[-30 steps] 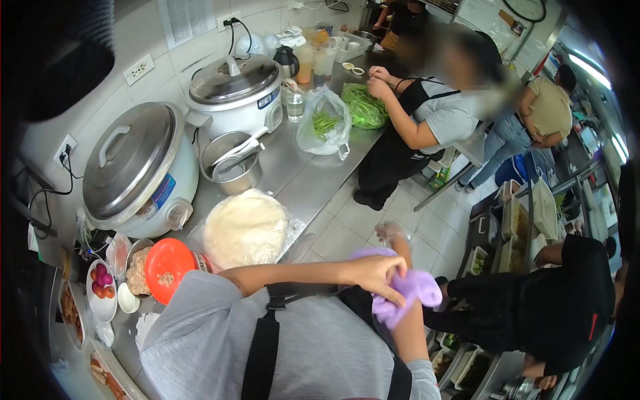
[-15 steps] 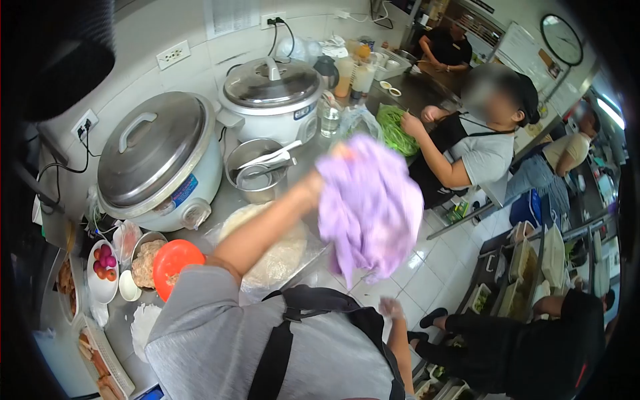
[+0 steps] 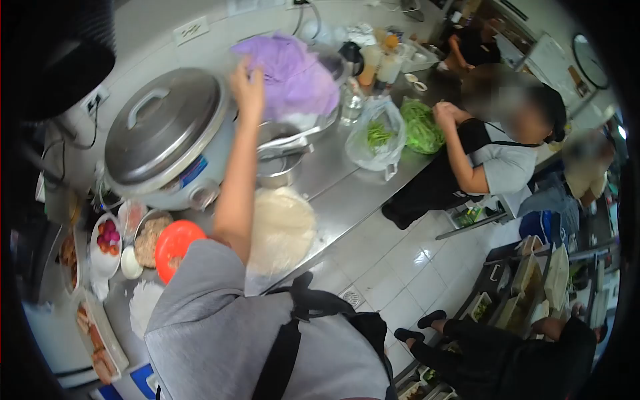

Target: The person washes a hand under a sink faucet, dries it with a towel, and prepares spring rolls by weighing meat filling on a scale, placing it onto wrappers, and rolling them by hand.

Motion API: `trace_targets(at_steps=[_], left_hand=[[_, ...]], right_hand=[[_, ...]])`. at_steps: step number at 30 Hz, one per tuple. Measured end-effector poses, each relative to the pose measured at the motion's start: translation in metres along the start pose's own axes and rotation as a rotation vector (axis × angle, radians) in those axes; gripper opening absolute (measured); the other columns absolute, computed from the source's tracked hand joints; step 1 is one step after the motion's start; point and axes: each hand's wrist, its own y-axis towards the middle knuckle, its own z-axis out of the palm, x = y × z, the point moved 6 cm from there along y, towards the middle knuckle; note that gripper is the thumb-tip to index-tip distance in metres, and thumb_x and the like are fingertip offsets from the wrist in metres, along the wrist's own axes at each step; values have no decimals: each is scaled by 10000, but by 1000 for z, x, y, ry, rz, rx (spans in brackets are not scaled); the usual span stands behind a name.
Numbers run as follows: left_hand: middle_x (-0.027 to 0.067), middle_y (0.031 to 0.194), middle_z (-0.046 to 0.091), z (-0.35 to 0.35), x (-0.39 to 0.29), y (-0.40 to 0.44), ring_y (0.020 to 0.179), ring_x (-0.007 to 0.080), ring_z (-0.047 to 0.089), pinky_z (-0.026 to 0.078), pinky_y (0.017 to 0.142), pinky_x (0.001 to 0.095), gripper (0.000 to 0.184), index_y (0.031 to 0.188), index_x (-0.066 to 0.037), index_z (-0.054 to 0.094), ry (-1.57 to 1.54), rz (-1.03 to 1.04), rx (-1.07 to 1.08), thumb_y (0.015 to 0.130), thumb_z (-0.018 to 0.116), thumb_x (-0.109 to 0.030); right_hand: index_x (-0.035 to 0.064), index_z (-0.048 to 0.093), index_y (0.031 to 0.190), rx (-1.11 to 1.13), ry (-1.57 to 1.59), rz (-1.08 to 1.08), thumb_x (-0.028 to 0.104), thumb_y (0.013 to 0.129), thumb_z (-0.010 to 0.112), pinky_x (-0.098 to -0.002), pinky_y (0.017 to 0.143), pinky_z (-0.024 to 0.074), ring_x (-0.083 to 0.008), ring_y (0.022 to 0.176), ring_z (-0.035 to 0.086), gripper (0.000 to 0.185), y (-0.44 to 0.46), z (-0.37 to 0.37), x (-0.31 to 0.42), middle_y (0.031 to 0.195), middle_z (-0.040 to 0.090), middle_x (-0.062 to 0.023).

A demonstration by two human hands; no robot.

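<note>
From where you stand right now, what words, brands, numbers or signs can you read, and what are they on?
None can be read.
Blue label on the large cooker: too blurred.
Wall clock: any numerals too blurred.
Whiteboard: any writing too small and blurred.

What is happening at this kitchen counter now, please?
The person's left hand is at the edge of a purple cloth that hides much of the farther rice cooker; the hand's grip is unclear. The right hand is out of view. Along the counter, a co-worker's hands are close together beside green vegetables.
</note>
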Motion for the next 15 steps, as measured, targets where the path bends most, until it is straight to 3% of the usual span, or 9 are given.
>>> trace_targets(at_steps=[1, 3, 4, 5, 6, 8, 9, 12, 15], left_hand=[[202, 1109, 612, -20, -36, -54, 1042, 333, 566, 422, 934, 431, 291, 1174, 1, 611, -65, -35, 55, 943, 567, -171], [109, 951, 580, -42, -65, -184, 927, 233, 555, 443, 852, 355, 143, 1049, -30, 613, -287, -284, 280, 931, 542, -72], [81, 963, 603, -55, -98, -241, 940, 215, 583, 457, 875, 339, 202, 1067, -47, 619, -505, -469, 498, 883, 546, -8], [67, 1009, 633, -74, -124, -287, 990, 197, 608, 467, 903, 327, 259, 1056, -50, 637, -436, -261, 638, 827, 552, 38], [63, 1047, 659, -91, -134, -335, 1035, 191, 618, 468, 929, 324, 268, 1017, -59, 669, -518, -430, 818, 790, 578, 50], [71, 1037, 656, -134, -175, -360, 1022, 163, 612, 468, 912, 316, 238, 1018, -37, 678, -467, -328, 1066, 827, 561, 41], [72, 1025, 661, -149, -177, -362, 1012, 162, 616, 470, 907, 312, 230, 1004, -33, 682, -453, -363, 1045, 828, 557, 46], [71, 981, 679, -183, -177, -372, 956, 158, 632, 481, 877, 299, 223, 988, -18, 685, -435, -556, 924, 832, 545, 56], [71, 1008, 685, -217, -181, -391, 913, 130, 625, 483, 825, 279, 131, 992, -16, 684, -428, -711, 756, 874, 628, -32]], right_hand=[[162, 531, 782, -85, 1, -30, 199, 915, 531, -283, 465, 328, -141, 543, 436, 139, 2, 6, 7, 628, 471, -3], [154, 549, 825, -121, -240, -70, 259, 948, 518, -290, 458, 374, -141, 574, 483, 165, 15, 10, 36, 675, 521, -9], [150, 558, 847, -131, -358, -96, 290, 964, 512, -294, 454, 397, -141, 590, 507, 188, 24, 16, 55, 698, 546, -11], [147, 567, 869, -137, -470, -126, 320, 981, 505, -298, 451, 420, -140, 606, 530, 216, 23, 43, 67, 721, 571, -14], [131, 590, 936, -96, -661, -364, 368, 983, 511, -309, 478, 462, -152, 639, 561, 254, 3, 65, 85, 782, 603, -31], [99, 618, 1053, -44, -764, -482, 418, 975, 543, -313, 521, 520, -169, 681, 605, 337, -25, 104, 103, 879, 644, -61], [83, 625, 1102, -54, -681, -361, 421, 965, 570, -306, 538, 536, -173, 690, 617, 369, -27, 112, 106, 914, 651, -74], [67, 625, 1093, -198, -904, -322, 386, 926, 621, -273, 566, 512, -147, 720, 638, 360, -40, 129, 113, 869, 648, -52], [62, 631, 991, -184, -913, -378, 343, 925, 627, -271, 542, 492, -119, 642, 585, 288, -32, 129, 115, 793, 625, -25]])
